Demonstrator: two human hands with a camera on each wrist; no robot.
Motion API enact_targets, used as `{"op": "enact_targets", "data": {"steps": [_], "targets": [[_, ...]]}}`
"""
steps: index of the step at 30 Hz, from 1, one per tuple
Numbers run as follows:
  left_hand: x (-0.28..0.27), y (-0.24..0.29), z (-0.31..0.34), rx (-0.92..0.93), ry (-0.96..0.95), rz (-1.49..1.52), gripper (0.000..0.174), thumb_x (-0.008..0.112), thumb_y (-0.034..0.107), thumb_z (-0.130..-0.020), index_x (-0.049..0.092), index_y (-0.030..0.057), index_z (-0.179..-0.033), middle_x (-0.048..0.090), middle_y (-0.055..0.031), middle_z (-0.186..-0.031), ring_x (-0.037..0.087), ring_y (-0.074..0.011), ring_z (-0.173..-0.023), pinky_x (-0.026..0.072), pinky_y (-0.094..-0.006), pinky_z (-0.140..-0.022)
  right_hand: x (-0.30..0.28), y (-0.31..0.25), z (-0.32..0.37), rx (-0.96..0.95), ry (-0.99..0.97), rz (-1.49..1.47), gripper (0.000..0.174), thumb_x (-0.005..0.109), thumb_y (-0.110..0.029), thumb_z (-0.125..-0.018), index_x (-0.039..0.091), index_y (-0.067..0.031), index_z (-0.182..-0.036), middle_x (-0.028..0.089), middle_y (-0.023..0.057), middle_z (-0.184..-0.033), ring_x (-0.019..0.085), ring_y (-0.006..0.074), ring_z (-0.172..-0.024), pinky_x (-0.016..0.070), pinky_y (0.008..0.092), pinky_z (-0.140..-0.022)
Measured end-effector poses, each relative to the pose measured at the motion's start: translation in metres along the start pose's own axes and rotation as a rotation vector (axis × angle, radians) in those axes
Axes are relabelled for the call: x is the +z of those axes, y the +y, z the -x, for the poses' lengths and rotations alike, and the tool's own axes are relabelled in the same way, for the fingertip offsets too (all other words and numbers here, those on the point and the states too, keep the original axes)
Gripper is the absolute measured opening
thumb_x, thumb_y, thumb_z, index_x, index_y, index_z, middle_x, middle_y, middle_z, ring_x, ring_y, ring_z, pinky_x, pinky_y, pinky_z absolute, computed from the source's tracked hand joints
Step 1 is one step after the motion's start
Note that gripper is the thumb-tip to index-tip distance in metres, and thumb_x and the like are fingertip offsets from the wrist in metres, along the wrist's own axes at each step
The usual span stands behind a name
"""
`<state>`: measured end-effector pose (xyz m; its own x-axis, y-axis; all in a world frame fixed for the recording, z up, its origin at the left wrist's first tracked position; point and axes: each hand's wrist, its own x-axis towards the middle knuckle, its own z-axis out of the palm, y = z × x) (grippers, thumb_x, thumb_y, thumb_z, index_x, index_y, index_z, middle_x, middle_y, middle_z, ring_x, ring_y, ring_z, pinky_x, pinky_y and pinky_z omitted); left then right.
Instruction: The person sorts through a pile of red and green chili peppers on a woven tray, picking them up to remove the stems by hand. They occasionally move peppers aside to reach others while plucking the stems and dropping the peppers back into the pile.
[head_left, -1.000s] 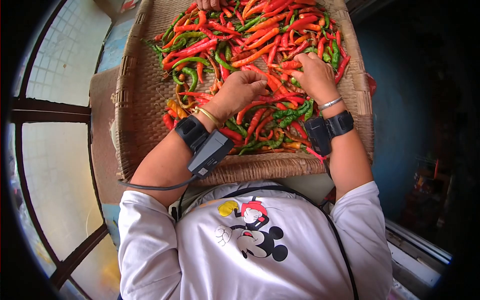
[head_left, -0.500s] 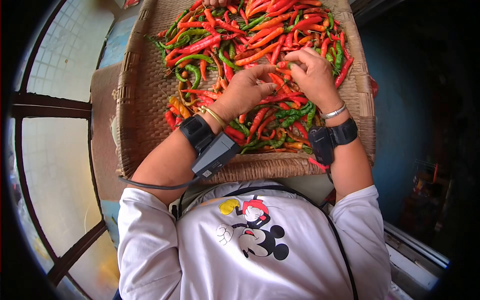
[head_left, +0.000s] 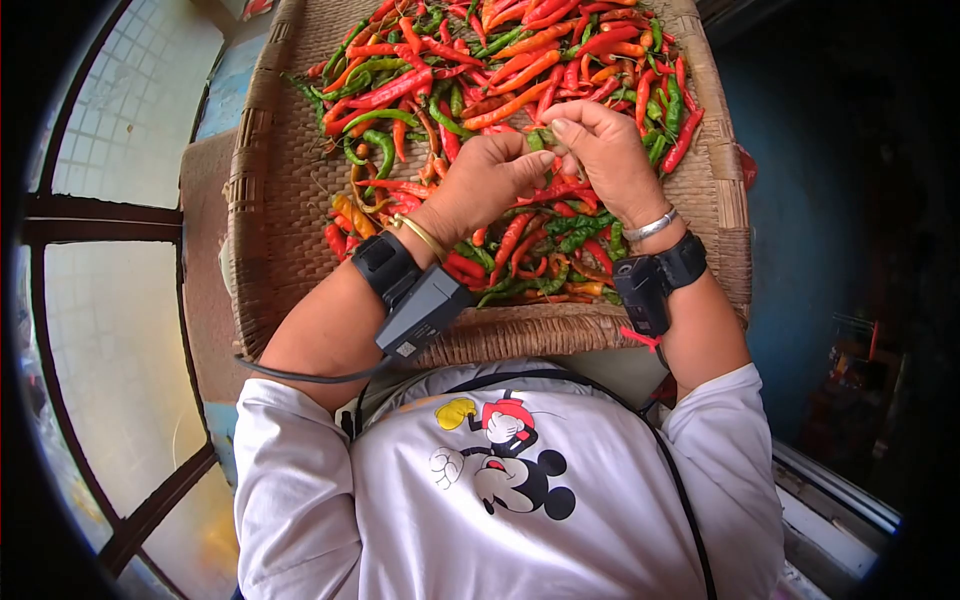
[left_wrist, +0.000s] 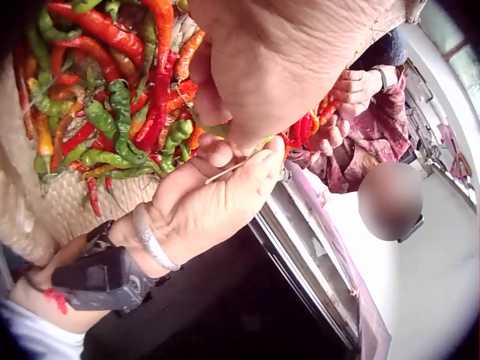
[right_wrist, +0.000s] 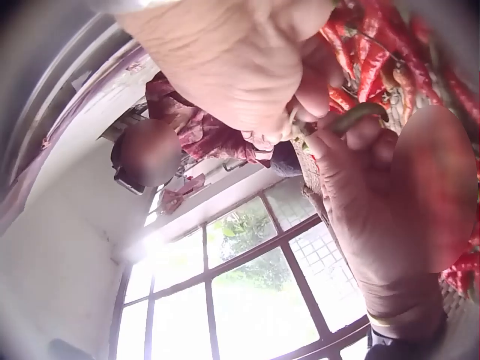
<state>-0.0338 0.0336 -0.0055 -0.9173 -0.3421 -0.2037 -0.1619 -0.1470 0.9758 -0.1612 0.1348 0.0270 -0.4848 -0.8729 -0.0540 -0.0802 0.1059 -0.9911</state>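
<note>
Both hands meet over the chili peppers (head_left: 520, 85) heaped in a woven basket tray (head_left: 490, 340). My left hand (head_left: 478, 182), with a yellow bangle, holds a small green chili pepper (right_wrist: 361, 115) between thumb and fingers. From the other side my right hand (head_left: 615, 165), wearing a silver bangle, pinches the stem end of that pepper. Its thumb and forefinger press together around the thin stem (left_wrist: 225, 172) in the left wrist view. Much of the pepper is hidden by the fingers.
Red, orange and green peppers surround both hands. In the left wrist view another person's hand (left_wrist: 355, 91) is over the far end of the heap. A framed window (head_left: 120, 330) stands at the left. Wrist cameras (head_left: 425, 312) with cables hang on both forearms.
My right hand has come from the heap towards the left hand, and both now hold the green chili pepper. The other person's fingers have left the top of the head view.
</note>
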Motion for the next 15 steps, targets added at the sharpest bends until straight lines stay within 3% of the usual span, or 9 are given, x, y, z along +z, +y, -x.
{"op": "enact_targets", "data": {"steps": [4,5,6,8,9,11,12,13,15], "targets": [[-0.01,0.019,-0.001,-0.051,0.056,0.107,0.022,0.055,0.025,-0.086,0.056,0.0055,-0.075,0.057,0.0001,-0.066,0.051,-0.0055,-0.058,0.0422,-0.0194,-0.052,-0.01,-0.005,-0.004,-0.07,0.118,-0.005,0.016,0.053,-0.012,-0.085,0.059,0.0004,-0.093,0.056,0.0,-0.068,0.048,0.003,-0.053,0.0408,0.0179,-0.048],[-0.02,0.021,-0.005,-0.004,0.081,0.178,0.022,0.055,0.026,-0.086,0.057,0.0061,-0.077,0.058,-0.0003,-0.07,0.052,-0.0059,-0.059,0.0429,-0.0194,-0.055,-0.015,-0.009,-0.005,-0.107,0.181,0.133,0.014,0.055,-0.011,-0.083,0.06,-0.0022,-0.092,0.058,0.0042,-0.067,0.052,0.0098,-0.052,0.0431,0.0226,-0.049],[-0.026,0.023,-0.01,0.163,0.133,0.452,0.021,0.054,0.027,-0.086,0.056,0.0058,-0.084,0.059,-0.001,-0.075,0.053,-0.0073,-0.061,0.0435,-0.0209,-0.056,-0.021,-0.007,-0.006,-0.107,0.183,0.132,0.014,0.055,-0.011,-0.083,0.06,-0.0022,-0.092,0.058,0.0042,-0.067,0.052,0.0098,-0.052,0.0431,0.0226,-0.049],[-0.039,0.027,-0.017,0.211,0.354,0.738,0.02,0.054,0.026,-0.086,0.055,0.0059,-0.091,0.06,-0.0016,-0.078,0.053,-0.0079,-0.063,0.0429,-0.0209,-0.055,-0.033,0.001,-0.009,-0.437,0.29,0.782,0.013,0.058,-0.01,-0.078,0.061,-0.0049,-0.089,0.059,0.0113,-0.07,0.056,0.0226,-0.055,0.0458,0.0306,-0.052],[-0.043,0.026,-0.017,0.214,0.351,0.737,0.02,0.054,0.026,-0.086,0.055,0.0059,-0.091,0.06,-0.0016,-0.078,0.053,-0.0079,-0.063,0.0429,-0.0209,-0.055,-0.035,0.004,-0.009,-0.425,0.307,0.91,0.012,0.062,-0.012,-0.073,0.06,-0.0054,-0.083,0.058,0.0149,-0.074,0.056,0.0322,-0.064,0.0464,0.0385,-0.058],[-0.049,0.017,-0.016,0.065,0.499,0.721,0.021,0.049,0.021,-0.088,0.053,0.0045,-0.101,0.06,-0.0012,-0.086,0.054,-0.007,-0.064,0.0423,-0.0186,-0.056,-0.038,0.009,-0.006,-0.373,0.222,1.072,0.013,0.063,-0.014,-0.072,0.059,-0.0046,-0.081,0.057,0.014,-0.075,0.056,0.0319,-0.068,0.0461,0.0393,-0.061],[-0.044,0.015,-0.015,0.067,0.499,0.723,0.021,0.049,0.021,-0.088,0.053,0.0045,-0.101,0.06,-0.0012,-0.086,0.054,-0.007,-0.064,0.0423,-0.0186,-0.056,-0.038,0.011,-0.005,-0.315,0.132,1.228,0.015,0.064,-0.015,-0.071,0.058,-0.0039,-0.078,0.057,0.0131,-0.076,0.056,0.0317,-0.072,0.0458,0.0401,-0.065],[-0.037,0.011,-0.012,-0.019,0.363,0.592,0.022,0.049,0.021,-0.089,0.053,0.0049,-0.102,0.06,-0.0011,-0.086,0.054,-0.0066,-0.065,0.0422,-0.0187,-0.056,-0.036,0.015,-0.004,-0.256,0.007,1.311,0.017,0.066,-0.017,-0.069,0.058,-0.0039,-0.077,0.056,0.0122,-0.079,0.056,0.0311,-0.079,0.0445,0.0405,-0.071],[-0.023,0.008,-0.008,-0.132,0.158,0.393,0.024,0.051,0.022,-0.088,0.054,0.0066,-0.106,0.061,-0.0004,-0.084,0.053,-0.0055,-0.066,0.0419,-0.0188,-0.056,-0.032,0.018,-0.005,-0.282,0.027,1.352,0.017,0.065,-0.015,-0.068,0.058,-0.0042,-0.079,0.056,0.0122,-0.079,0.055,0.0302,-0.079,0.0444,0.0402,-0.07]]}}
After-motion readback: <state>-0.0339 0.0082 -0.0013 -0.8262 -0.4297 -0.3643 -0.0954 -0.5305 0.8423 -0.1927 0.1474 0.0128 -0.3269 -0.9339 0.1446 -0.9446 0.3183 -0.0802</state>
